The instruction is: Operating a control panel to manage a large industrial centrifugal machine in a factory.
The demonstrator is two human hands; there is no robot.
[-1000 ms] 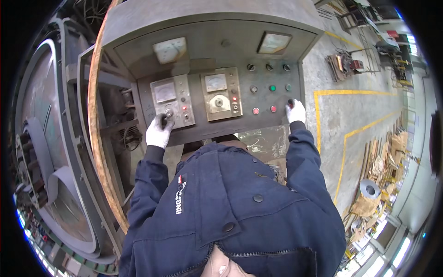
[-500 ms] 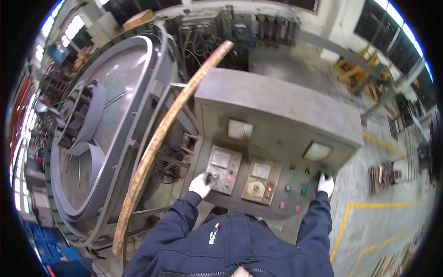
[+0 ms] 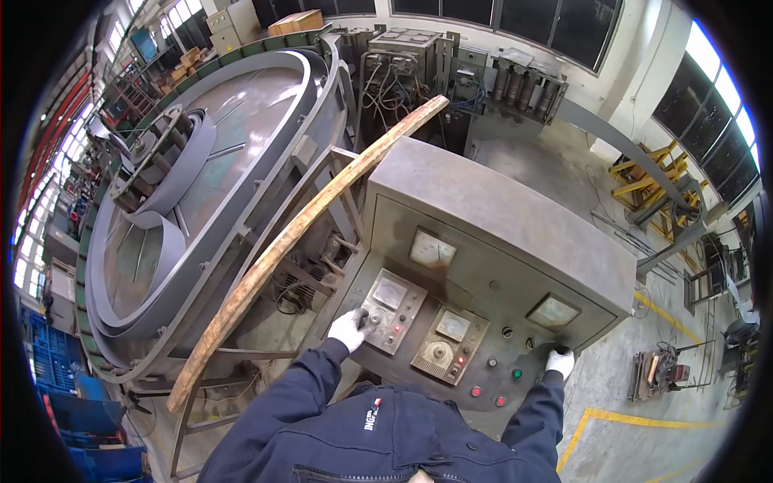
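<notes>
A grey control console stands right in front of me. My left hand, in a white glove with dark fingertips, is at the left controller module, its fingers closed at the round dial knob. A second module with its own dial is beside it, apart from both hands. My right hand, gloved the same way, is curled against the right edge of the console panel; its fingertips are partly hidden. Near it are a green button and red buttons. Small red lights glow on both modules.
A long curved strip, brown and rough, slants past the console's left side. Beyond it lies a large round table with a coiled grey band. Yellow floor lines and a small cart are on the right.
The view has shifted and become sharper, so the console and strip sit differently in it. Both hands stay at the same spots on the panel.
</notes>
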